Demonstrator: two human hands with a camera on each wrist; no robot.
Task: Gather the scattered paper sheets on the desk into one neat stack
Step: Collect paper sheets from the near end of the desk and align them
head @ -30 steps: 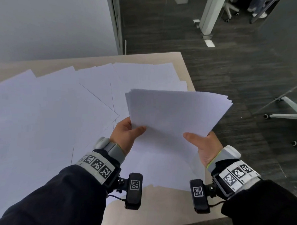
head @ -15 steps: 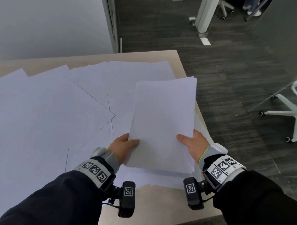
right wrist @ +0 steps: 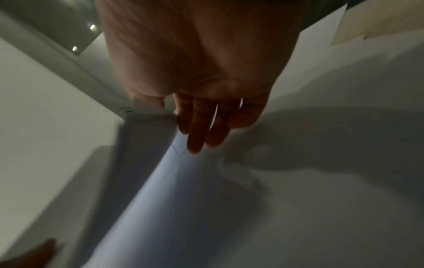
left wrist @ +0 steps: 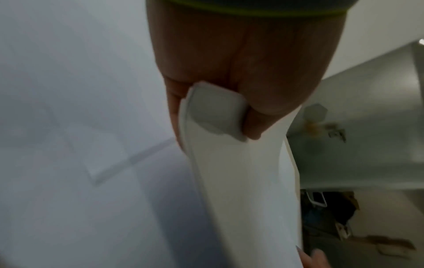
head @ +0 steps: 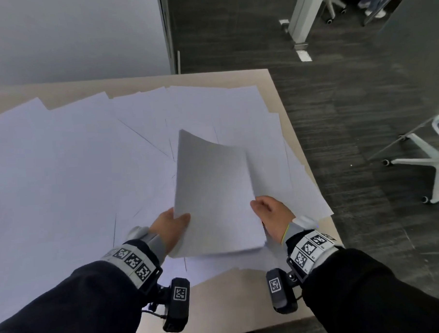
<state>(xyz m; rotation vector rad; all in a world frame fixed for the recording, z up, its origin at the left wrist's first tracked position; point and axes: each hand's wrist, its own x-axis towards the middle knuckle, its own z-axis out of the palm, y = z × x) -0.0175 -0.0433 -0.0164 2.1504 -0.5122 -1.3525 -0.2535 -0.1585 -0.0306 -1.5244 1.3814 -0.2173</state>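
A stack of white paper sheets (head: 214, 191) stands tilted on its lower edge over the desk (head: 260, 79), its top curling back. My left hand (head: 173, 226) grips the stack's lower left edge, thumb on the front. My right hand (head: 270, 212) holds the lower right edge, thumb on the front and fingers behind. In the left wrist view my left hand (left wrist: 229, 63) pinches the stack (left wrist: 229, 181) at its corner. The right wrist view is blurred: my right hand (right wrist: 206, 63) lies with long fingers along the stack (right wrist: 149, 199). Several loose sheets (head: 74, 160) lie overlapping across the desk.
The desk's right edge runs close beside my right hand, and some sheets (head: 307, 187) overhang it. Dark floor lies beyond, with a white office chair (head: 434, 157) on castors at the right. A grey partition wall (head: 69, 34) stands behind the desk.
The stack has turned from lying wide across my hands to standing lengthwise, and has tipped up steeper with its top curling. Both hands have drawn closer together at its lower edge.
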